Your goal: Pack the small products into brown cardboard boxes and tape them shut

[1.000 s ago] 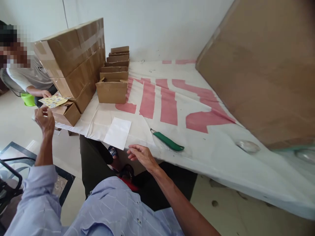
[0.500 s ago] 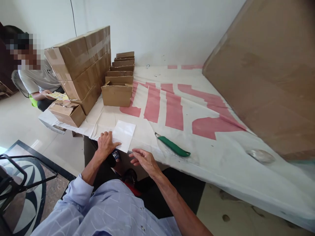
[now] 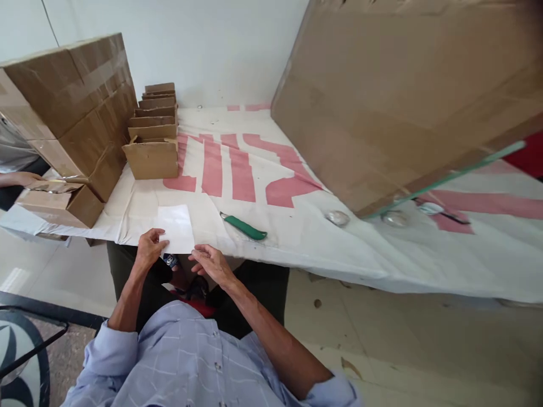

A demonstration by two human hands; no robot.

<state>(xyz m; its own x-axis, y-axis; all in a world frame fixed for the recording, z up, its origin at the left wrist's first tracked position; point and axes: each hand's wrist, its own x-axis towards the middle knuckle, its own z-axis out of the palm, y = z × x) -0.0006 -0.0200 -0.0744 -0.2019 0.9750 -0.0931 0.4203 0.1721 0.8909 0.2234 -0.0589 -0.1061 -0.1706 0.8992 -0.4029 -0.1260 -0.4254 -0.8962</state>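
A white sheet of paper lies at the near edge of the cloth-covered table. My left hand pinches its lower left corner with curled fingers. My right hand sits just off its lower right corner, fingers loosely apart, touching or nearly touching the edge. A green-handled utility knife lies on the cloth a little right of the paper.
Taped cardboard cartons are stacked at the left, with a row of small open boxes beside them and one small box at the corner. A big cardboard-backed glass panel leans at the right. Another person's hand shows at far left.
My left hand came down from beside the cartons onto the paper's corner. My right hand moved closer to the paper. The camera view swung right, so the other person is mostly out of view.
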